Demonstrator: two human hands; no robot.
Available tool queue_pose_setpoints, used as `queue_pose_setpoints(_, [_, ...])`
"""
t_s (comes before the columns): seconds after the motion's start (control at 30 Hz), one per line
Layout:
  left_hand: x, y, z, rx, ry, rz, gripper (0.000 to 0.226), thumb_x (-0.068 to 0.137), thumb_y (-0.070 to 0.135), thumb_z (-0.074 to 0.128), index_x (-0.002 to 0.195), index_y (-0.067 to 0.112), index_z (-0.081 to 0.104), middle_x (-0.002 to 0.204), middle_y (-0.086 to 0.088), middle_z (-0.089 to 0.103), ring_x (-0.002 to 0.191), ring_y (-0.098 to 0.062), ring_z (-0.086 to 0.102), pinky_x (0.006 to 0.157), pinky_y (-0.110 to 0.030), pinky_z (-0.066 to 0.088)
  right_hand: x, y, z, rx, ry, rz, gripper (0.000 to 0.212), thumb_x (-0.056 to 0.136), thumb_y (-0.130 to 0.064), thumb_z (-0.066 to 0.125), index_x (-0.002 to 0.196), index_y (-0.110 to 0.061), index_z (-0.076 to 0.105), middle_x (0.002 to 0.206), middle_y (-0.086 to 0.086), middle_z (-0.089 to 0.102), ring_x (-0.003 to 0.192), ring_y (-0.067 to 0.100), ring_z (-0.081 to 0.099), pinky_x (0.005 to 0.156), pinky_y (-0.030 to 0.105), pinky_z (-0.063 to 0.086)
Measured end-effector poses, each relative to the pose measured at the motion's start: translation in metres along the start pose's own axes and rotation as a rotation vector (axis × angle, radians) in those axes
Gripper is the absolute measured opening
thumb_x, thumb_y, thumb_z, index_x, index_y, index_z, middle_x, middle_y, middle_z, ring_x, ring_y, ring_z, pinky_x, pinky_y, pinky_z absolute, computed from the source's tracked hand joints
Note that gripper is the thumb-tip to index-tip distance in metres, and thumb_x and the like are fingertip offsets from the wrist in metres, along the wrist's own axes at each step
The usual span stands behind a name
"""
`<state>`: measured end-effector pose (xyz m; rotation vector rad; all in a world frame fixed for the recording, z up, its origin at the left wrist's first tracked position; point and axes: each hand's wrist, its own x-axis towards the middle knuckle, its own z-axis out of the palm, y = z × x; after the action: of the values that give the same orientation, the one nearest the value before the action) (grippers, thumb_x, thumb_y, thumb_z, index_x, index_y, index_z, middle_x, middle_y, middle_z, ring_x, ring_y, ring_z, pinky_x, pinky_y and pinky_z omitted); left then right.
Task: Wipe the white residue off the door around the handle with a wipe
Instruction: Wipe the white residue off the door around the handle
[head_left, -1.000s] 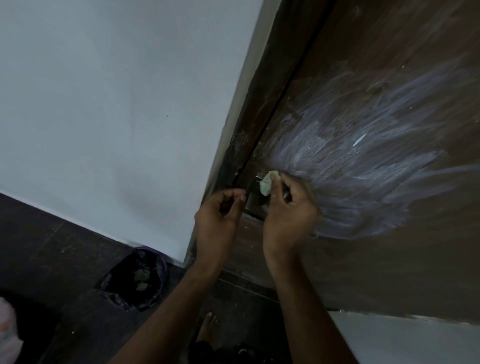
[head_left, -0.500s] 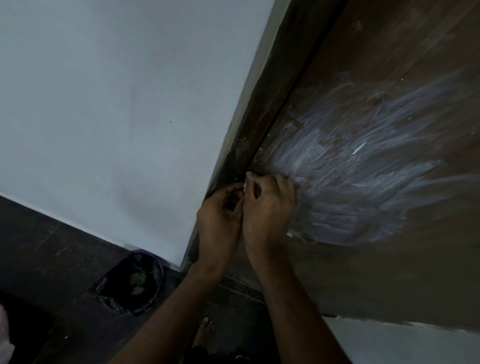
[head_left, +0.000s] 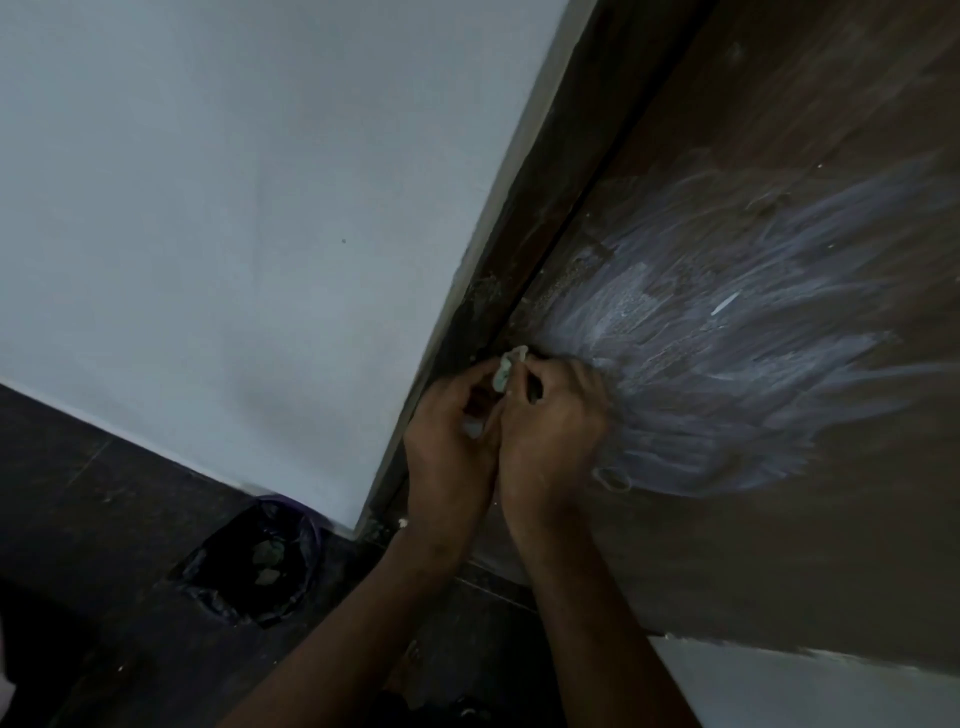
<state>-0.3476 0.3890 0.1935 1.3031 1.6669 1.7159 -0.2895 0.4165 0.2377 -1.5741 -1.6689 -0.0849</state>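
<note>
1. Head view: a crumpled pale wipe (head_left: 508, 368) is held against the edge of a dark brown door (head_left: 779, 545), between two hands raised side by side and touching.
2. The wipe is pinched by the curled fingertips of the right hand (head_left: 550, 431); only its upper tuft is seen above the knuckles.
3. The left hand (head_left: 449, 447) is curled close beside it, thumb and fingers drawn in; a small pale scrap appears to be gripped there, though the dim light leaves this uncertain.
4. The door handle is hidden behind the hands and cannot be made out.
5. White residue (head_left: 727, 374) is smeared across the door in long streaks fanning out to the right of the hands, reaching far along the panel.
6. A dark door frame (head_left: 561, 182) is seen running diagonally just left of the door, with a pale wall (head_left: 234, 208) beyond it.
7. Below the wall, on a dark floor (head_left: 78, 493), a bin lined with a black bag (head_left: 254, 561) is seen; a few pale crumpled pieces lie inside it.
</note>
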Motion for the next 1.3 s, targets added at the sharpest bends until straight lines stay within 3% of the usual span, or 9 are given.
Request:
queue_pose_setpoints(0.1, [0.003,0.002,-0.001,0.088,0.066,0.087,0.034,0.086,0.004,0.073,0.119,0.009,0.072,0.113,0.000,0.069,0.102,0.001,0.056,0.091,-0.005,0.040,-0.004,0.004,-0.003,0.002,-0.068,-0.070,0.008,0.087,-0.006,0.074,0.093,-0.002,0.078,0.084,0.011,0.071,0.084,0.027,0.064,0.076,0.039,0.056])
queue_pose_setpoints(0.27, [-0.001,-0.003,0.005,0.142,0.032,0.130,0.018,0.090,0.004,0.068,0.106,0.005,0.074,0.096,0.016,0.056,0.088,0.003,0.053,0.080,-0.002,0.039,-0.010,0.017,-0.017,0.124,-0.279,-0.067,0.039,0.093,-0.025,0.052,0.120,-0.007,0.072,0.108,0.002,0.063,0.108,0.018,0.052,0.089,0.028,0.052])
queue_pose_setpoints(0.43, [0.005,-0.018,0.005,0.111,0.059,0.052,0.017,0.083,-0.004,0.076,0.099,0.002,0.078,0.093,-0.010,0.075,0.084,-0.004,0.061,0.079,-0.021,0.055,-0.020,0.022,-0.032,0.222,-0.159,-0.034,0.026,0.089,-0.011,0.057,0.106,-0.006,0.076,0.108,0.007,0.065,0.103,0.016,0.060,0.085,0.001,0.041])
queue_pose_setpoints(0.5, [0.006,-0.024,0.006,0.109,0.068,-0.033,0.014,0.084,0.001,0.077,0.097,0.005,0.079,0.089,-0.005,0.076,0.078,-0.005,0.064,0.074,-0.027,0.056,-0.026,0.028,-0.035,0.222,-0.133,0.007,0.021,0.087,0.003,0.064,0.103,-0.003,0.076,0.104,0.009,0.067,0.094,0.017,0.065,0.078,0.001,0.044])
queue_pose_setpoints(0.67, [0.008,-0.019,0.012,0.080,0.075,0.033,0.012,0.086,0.004,0.074,0.097,0.007,0.077,0.088,0.005,0.071,0.079,-0.001,0.062,0.077,-0.005,0.047,-0.030,0.037,-0.041,0.165,-0.146,0.064,0.023,0.083,0.010,0.069,0.101,-0.002,0.077,0.099,0.010,0.070,0.085,0.017,0.068,0.075,0.001,0.046])
queue_pose_setpoints(0.8, [0.007,-0.027,0.012,0.153,0.056,0.069,0.007,0.085,-0.002,0.073,0.079,0.001,0.075,0.075,-0.008,0.071,0.066,-0.013,0.062,0.065,-0.023,0.052,-0.030,0.037,-0.043,0.171,-0.114,0.066,0.023,0.082,0.012,0.070,0.099,-0.001,0.077,0.097,0.011,0.070,0.084,0.013,0.066,0.074,-0.003,0.042])
queue_pose_setpoints(1.07, [-0.004,-0.057,0.010,0.209,-0.037,-0.101,0.013,0.088,0.002,0.072,0.075,0.002,0.075,0.074,-0.008,0.074,0.065,-0.016,0.067,0.064,-0.029,0.055,-0.038,0.042,-0.037,0.220,-0.083,0.081,0.024,0.082,0.012,0.069,0.097,-0.004,0.077,0.096,0.007,0.071,0.081,0.009,0.066,0.069,0.004,0.048])
queue_pose_setpoints(1.2, [-0.007,-0.053,0.010,0.151,0.038,-0.260,0.008,0.080,0.003,0.080,0.085,-0.001,0.077,0.082,-0.006,0.075,0.069,-0.010,0.066,0.063,0.001,0.043,-0.052,0.048,-0.033,0.282,-0.077,0.201,0.027,0.085,0.007,0.065,0.094,-0.016,0.076,0.089,-0.008,0.068,0.078,-0.003,0.062,0.067,0.005,0.048])
queue_pose_setpoints(1.3, [-0.008,-0.051,0.012,0.069,0.061,-0.421,0.015,0.077,0.001,0.082,0.089,-0.005,0.076,0.083,-0.005,0.072,0.064,-0.001,0.060,0.059,0.006,0.039,-0.072,0.048,-0.024,0.355,-0.142,0.515,0.039,0.088,-0.003,0.062,0.080,-0.040,0.070,0.078,-0.019,0.071,0.075,-0.004,0.064,0.066,0.014,0.050])
